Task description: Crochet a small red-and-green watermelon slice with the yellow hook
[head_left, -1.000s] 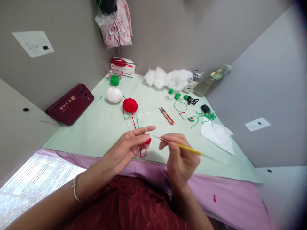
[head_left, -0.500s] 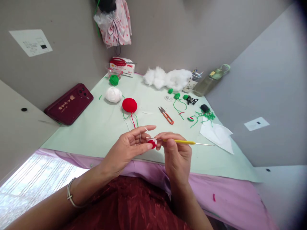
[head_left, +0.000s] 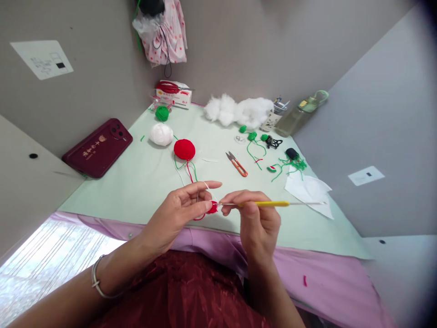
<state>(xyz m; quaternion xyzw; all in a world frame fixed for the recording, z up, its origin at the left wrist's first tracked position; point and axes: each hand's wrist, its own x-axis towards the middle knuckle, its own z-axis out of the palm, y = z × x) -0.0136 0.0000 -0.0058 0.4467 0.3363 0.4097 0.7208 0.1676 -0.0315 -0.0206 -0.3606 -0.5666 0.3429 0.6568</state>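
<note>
My left hand [head_left: 184, 207] pinches a small red and white crochet piece [head_left: 213, 207] between thumb and fingers. White yarn runs over its raised index finger. In my right hand [head_left: 258, 218] is a crochet hook [head_left: 271, 204] with a yellow handle, held like a pen; its thin metal tip meets the edge of the piece. A red yarn loop hangs below my left fingers. Beyond the hands lie a red yarn ball [head_left: 185, 150] and a white yarn ball [head_left: 161, 134], with strands trailing toward my left hand.
Orange thread snips [head_left: 236, 164] lie mid-table. Behind are white stuffing [head_left: 239, 110], a green yarn ball [head_left: 162, 113] and red-handled scissors [head_left: 169, 87] on a box. A phone [head_left: 98, 148] leans at left. Green crochet bits, white paper [head_left: 309, 193] and a bottle [head_left: 300, 114] are at right.
My right hand has shifted right with the hook, drawing its tip back to the edge of the piece. The piece has turned slightly in my left fingers, and a red loop now shows below.
</note>
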